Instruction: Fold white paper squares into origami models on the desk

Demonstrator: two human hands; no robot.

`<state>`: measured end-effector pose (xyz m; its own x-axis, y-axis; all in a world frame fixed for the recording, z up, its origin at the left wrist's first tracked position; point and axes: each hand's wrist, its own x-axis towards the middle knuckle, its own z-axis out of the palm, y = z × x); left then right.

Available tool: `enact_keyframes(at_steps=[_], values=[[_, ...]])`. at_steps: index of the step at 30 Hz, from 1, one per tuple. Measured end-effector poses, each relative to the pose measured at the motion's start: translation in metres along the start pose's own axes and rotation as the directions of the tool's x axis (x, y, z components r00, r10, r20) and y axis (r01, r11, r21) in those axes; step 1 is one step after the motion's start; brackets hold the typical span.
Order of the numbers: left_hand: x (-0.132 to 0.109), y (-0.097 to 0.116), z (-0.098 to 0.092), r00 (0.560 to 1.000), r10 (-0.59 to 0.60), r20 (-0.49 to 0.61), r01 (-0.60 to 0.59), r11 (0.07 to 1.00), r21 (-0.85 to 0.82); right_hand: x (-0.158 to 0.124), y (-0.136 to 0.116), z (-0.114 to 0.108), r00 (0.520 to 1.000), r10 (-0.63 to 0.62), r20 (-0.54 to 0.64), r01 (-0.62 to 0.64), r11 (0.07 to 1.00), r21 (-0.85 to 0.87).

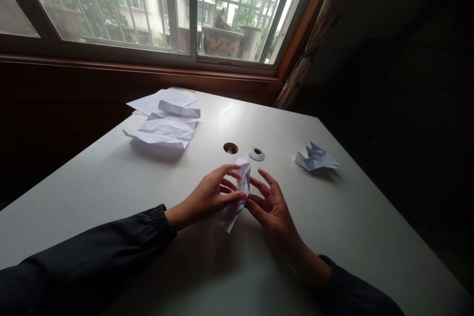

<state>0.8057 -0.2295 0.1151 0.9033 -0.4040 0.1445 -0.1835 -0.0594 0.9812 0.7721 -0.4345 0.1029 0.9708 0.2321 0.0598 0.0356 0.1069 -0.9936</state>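
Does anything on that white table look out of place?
Yes: a grey ring-shaped cap lies beside the round hole in the white table, leaving it uncovered; the cap probably belongs over it.

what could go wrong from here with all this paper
The folded paper strip between the hands could crumple or lose its creases if the left hand presses its thumb too hard.

The written sheets seem to jut past the edge of the white table, so a nudge might send them to the floor.
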Motion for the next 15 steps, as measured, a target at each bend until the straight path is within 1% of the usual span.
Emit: enact_keyframes(at_steps=[4,9,12,15], values=[[0.000,0.007,-0.002,0.998,0.069,-0.001,-0.069,0.996,0.055,0.000,-0.005,-0.001,0.999,0.015,0.031,-0.017,0.999,0.042],[-0.004,0.016,0.002,0.992,0.126,0.020,-0.128,0.987,0.098,0.002,-0.006,-0.002,0.999,0.052,-0.010,-0.051,0.994,0.100],[-0.009,0.015,0.007,0.988,0.149,0.028,-0.151,0.966,0.211,0.004,-0.005,-0.001,0.997,0.080,-0.006,-0.079,0.991,0.106],[-0.013,0.011,0.012,0.980,0.193,0.056,-0.200,0.910,0.362,0.004,-0.006,0.001,0.996,0.079,0.045,-0.082,0.994,0.076]])
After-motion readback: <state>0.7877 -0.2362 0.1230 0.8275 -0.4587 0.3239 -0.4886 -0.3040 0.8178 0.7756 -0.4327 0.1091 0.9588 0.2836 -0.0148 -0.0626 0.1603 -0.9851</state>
